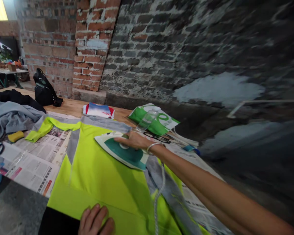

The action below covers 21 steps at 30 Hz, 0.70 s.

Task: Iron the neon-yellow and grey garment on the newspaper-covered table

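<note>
Smooth plastic with a soft sheen shells the iron [123,153], which I take from my remote post as the hub of the clock, above a matt cloth top [95,178]. At 5 o'clock I see a cord [156,204] in textured, braided-looking cloth; at 3, a bracelet [152,148] of shiny, silvery metal. Clear, glossy plastic makes the bottle [146,120] at 1 o'clock. Dull, creased cloth heaps in the grey garment [8,116] between 9 and 10; at 8 to 9, I find flat printed paper in the newspaper [36,166]. Smooth wood shows on the tabletop [72,105] at 10 to 11, while rough, matt brick faces the wall [161,49] at 12 to 1.
</note>
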Available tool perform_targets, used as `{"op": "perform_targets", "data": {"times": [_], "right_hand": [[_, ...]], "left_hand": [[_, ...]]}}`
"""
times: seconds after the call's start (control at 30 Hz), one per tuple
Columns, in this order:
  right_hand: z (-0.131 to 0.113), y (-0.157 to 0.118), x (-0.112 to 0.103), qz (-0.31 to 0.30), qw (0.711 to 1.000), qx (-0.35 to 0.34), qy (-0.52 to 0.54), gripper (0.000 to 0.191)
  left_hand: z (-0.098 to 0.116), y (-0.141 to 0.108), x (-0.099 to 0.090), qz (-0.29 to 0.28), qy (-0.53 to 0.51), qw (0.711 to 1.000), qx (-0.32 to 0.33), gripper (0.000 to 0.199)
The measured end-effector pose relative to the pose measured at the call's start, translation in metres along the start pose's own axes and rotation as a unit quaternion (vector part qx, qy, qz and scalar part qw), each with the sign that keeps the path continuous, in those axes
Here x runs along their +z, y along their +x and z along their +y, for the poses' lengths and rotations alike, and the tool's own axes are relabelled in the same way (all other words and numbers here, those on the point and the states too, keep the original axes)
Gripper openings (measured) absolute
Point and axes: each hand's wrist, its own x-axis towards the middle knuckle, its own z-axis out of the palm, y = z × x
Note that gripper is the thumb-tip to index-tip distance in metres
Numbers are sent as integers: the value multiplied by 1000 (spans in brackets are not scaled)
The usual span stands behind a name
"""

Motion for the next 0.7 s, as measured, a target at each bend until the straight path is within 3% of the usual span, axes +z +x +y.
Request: {"op": "perform_targets", "data": {"times": [0.23, 0.37, 0.5, 0.6, 0.7], "right_hand": [[-35, -97, 32, -74, 991, -112, -12, 74], [-40, -119, 42, -50, 988, -132, -54, 68], [-37, -95, 35, -14, 988, -126, -82, 69], [-34, -51, 22, 22, 991, -90, -97, 69], [-30, 1, 8, 64, 992, -44, -101, 67]], "left_hand": [[-8, 15, -12, -10, -3, 1000, 22, 38], [-9, 22, -16, 5, -7, 999, 34, 37], [-9, 25, -19, -2, -16, 999, 28, 35], [-4, 25, -15, -17, -26, 999, 12, 35], [4, 18, -5, 32, -49, 998, -37, 38]]}}
